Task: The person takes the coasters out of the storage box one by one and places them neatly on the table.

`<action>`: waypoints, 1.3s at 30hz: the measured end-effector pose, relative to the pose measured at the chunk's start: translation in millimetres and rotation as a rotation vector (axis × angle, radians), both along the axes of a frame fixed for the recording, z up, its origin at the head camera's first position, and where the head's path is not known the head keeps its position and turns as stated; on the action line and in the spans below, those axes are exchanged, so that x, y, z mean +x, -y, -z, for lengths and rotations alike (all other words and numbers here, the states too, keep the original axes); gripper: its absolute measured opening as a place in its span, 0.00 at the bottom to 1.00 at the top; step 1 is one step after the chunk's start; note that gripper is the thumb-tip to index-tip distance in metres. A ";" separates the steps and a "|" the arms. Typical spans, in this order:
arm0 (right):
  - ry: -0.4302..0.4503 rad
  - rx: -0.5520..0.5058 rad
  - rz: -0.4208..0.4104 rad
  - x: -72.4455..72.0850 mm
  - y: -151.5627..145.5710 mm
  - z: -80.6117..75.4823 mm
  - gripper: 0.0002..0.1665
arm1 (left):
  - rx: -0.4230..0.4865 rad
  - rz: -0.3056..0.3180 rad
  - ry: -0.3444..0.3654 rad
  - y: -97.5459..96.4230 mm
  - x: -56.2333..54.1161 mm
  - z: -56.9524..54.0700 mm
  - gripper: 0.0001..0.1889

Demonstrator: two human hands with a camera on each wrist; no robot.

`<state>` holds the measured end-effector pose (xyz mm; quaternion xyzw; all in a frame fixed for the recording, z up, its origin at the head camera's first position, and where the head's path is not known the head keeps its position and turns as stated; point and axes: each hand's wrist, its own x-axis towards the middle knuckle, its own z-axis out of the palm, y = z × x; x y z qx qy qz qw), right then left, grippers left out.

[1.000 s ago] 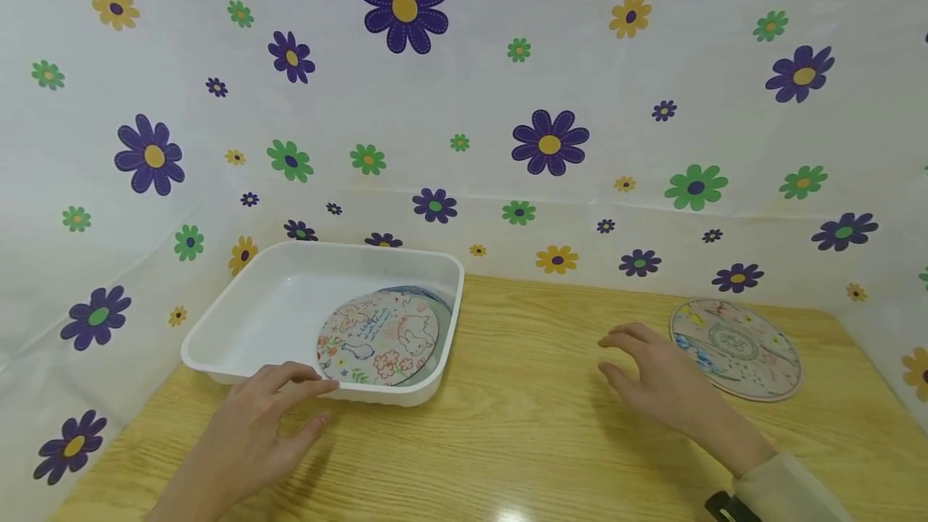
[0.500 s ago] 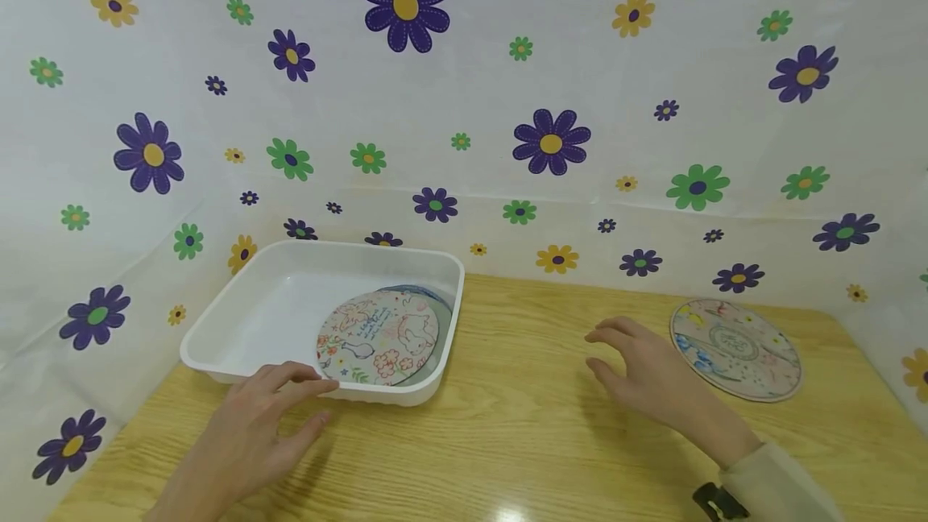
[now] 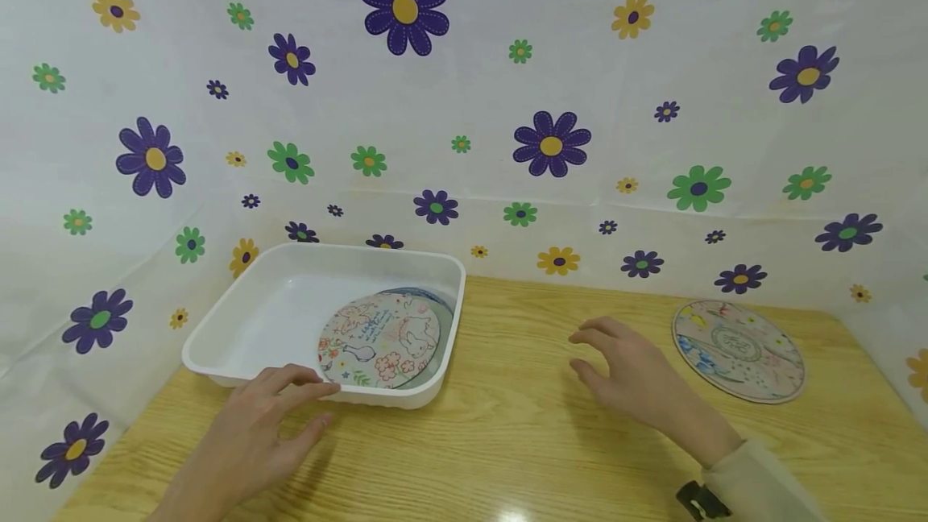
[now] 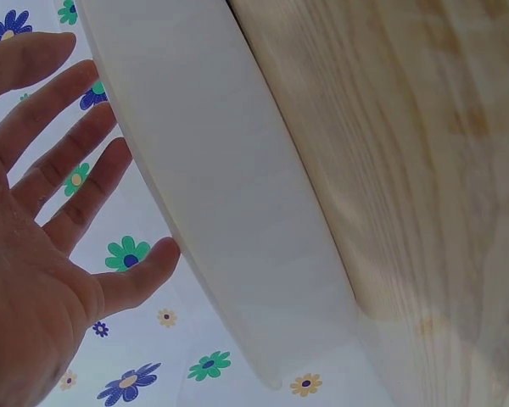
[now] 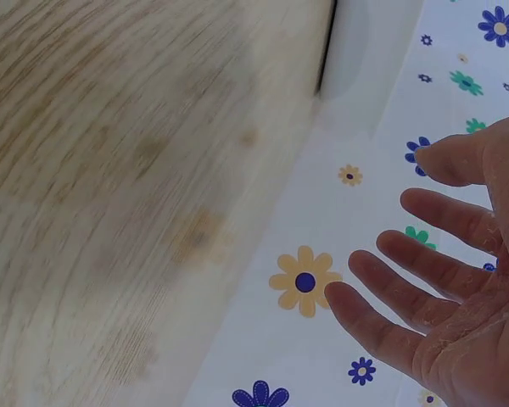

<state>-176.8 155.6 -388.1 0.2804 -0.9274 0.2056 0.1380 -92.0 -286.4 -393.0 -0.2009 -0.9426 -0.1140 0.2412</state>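
My left hand [image 3: 254, 429] rests its fingertips on the near rim of a white plastic tray [image 3: 239, 304]; in the left wrist view the fingers [image 4: 76, 203] are spread and touch the tray's edge. Inside the tray's right side lies a round flat mat [image 3: 377, 341] printed with a rabbit and flowers, overlapping another round piece with a blue edge, mostly hidden. Over the wooden table, right of the tray, hovers my right hand [image 3: 631, 381], fingers relaxed and holding nothing. Beyond it, a second round printed mat [image 3: 739, 351] with a green emblem lies flat on the table.
A white sheet [image 3: 478, 87] printed with purple, green and yellow flowers rises behind and on both sides of the wooden table [image 3: 507, 393]. The tray stands close to the back left corner. A light sleeve and a dark wristband [image 3: 702, 499] show at my right wrist.
My right hand has moved left, away from the mat on the right and a little toward the tray. The left hand, the tray and the mats have stayed put.
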 end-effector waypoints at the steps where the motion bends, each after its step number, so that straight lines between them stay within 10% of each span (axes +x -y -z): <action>1: -0.004 -0.004 -0.005 0.0 1.1 -0.3 0.17 | 0.001 -0.001 0.004 -0.2 0.0 -0.2 0.16; 39: -0.046 -0.027 -0.087 -5.5 35.8 3.8 0.16 | 0.013 -0.015 0.005 -0.3 1.3 1.6 0.16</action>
